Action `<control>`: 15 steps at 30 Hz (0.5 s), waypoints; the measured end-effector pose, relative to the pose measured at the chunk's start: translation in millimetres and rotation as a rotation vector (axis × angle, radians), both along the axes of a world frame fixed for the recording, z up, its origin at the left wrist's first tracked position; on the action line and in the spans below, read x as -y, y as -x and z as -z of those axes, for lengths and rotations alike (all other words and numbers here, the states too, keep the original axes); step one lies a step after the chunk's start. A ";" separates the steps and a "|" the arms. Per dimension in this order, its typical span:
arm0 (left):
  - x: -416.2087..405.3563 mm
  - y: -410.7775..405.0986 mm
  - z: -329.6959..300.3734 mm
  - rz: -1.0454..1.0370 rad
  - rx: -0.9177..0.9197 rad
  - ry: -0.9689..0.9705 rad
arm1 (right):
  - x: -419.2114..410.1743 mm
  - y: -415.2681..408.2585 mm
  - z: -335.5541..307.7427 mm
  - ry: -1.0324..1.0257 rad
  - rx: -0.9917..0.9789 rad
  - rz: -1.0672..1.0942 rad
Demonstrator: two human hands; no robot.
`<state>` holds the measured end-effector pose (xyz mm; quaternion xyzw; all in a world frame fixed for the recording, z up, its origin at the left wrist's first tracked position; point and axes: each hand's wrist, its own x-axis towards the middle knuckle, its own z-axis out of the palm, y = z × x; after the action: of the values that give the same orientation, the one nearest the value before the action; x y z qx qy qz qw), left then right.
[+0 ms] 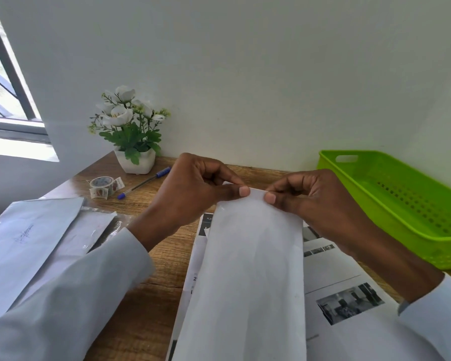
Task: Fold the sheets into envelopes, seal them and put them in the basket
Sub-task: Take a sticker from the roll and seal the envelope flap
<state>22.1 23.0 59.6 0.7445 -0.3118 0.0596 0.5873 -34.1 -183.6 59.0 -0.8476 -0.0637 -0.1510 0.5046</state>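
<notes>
- Nearest: long white folded paper sheet (253, 269), raised off the wooden worktop (156, 277), running from the lower edge of view up to both hands. Its near end is cut off by the frame.
- Under it: printed sheets with grey photographs (349, 303), flat on the worktop, partly covered by the folded sheet; text too small to read.
- Left hand (193, 191): thumb and forefinger closed in a pinch on the far top edge of the folded sheet, left of centre. Right hand (310, 196): same pinch grip, right of centre. Thumbs near, not touching.
- Handling judgement: the sheet looks light, thin and limp; it bows along its length. Likely creases easily and tears if pulled apart at the edge. Best held at corners or along the edge being folded, then pressed flat on the worktop to set the crease.
- Cannot tell how many layers sit in the fold, nor whether the far edge is being opened or turned over; fingers hide it.
- Left, mid-distance: stack of white paper in clear plastic wrap (37, 243), partly behind the left sleeve.
- Further: roll of patterned adhesive tape (103, 186), blue-capped pen (143, 182), white potted artificial flowers (130, 131).
- Right, far: bright green perforated plastic basket (401, 204), nothing visible in it; its right end is out of frame.
</notes>
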 end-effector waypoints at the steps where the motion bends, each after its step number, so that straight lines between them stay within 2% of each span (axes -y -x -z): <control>1: -1.1 -0.8 -0.4 -0.017 -0.013 0.008 | 3.3 -1.3 0.8 0.041 0.011 0.033; 4: -3.1 -4.8 1.7 -0.084 -0.053 0.068 | 5.9 -1.7 6.3 0.301 0.124 0.184; 7: -0.5 -3.1 1.0 -0.132 -0.113 0.159 | -5.7 2.0 9.2 0.342 0.238 0.199; 9: 1.9 0.6 -0.8 -0.104 -0.187 0.216 | -15.6 3.5 10.4 0.214 0.199 0.136; 11: 4.9 6.2 -2.9 -0.017 -0.280 0.249 | -25.7 7.1 9.0 0.022 0.072 0.042; 15: 13.6 14.7 -1.2 0.136 -0.413 0.214 | -35.0 14.3 -0.5 -0.299 -0.145 -0.044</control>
<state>7.4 9.4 60.7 0.6519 -0.2264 -0.1007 0.7167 -48.4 -148.6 59.4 -0.7701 -0.0226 -0.0863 0.6316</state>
